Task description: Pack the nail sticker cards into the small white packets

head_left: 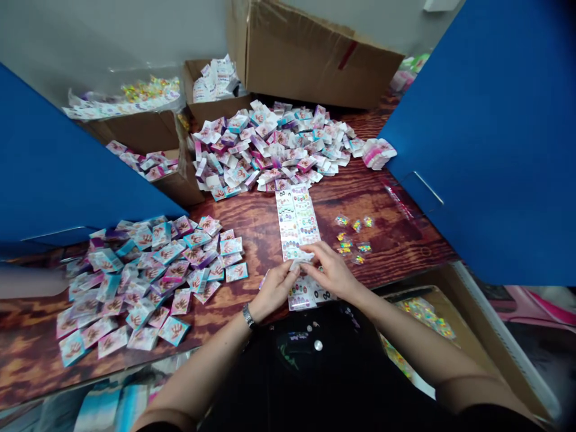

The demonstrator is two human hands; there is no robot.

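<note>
A long white printed sheet of small nail-art designs lies lengthwise on the wooden table, its lower end under my hands. My left hand, with a metal wristwatch, and my right hand pinch the sheet's edge at the middle. Below them, a similar printed sheet shows, partly hidden by my fingers. A spread of flat packets with a hand picture lies to the left of my left hand. Several tiny colourful packets lie to the right of my right hand.
A large heap of white and pink packets covers the far table. Cardboard boxes stand behind it, and an open box of colourful sheets sits at lower right. Blue panels intrude at both sides.
</note>
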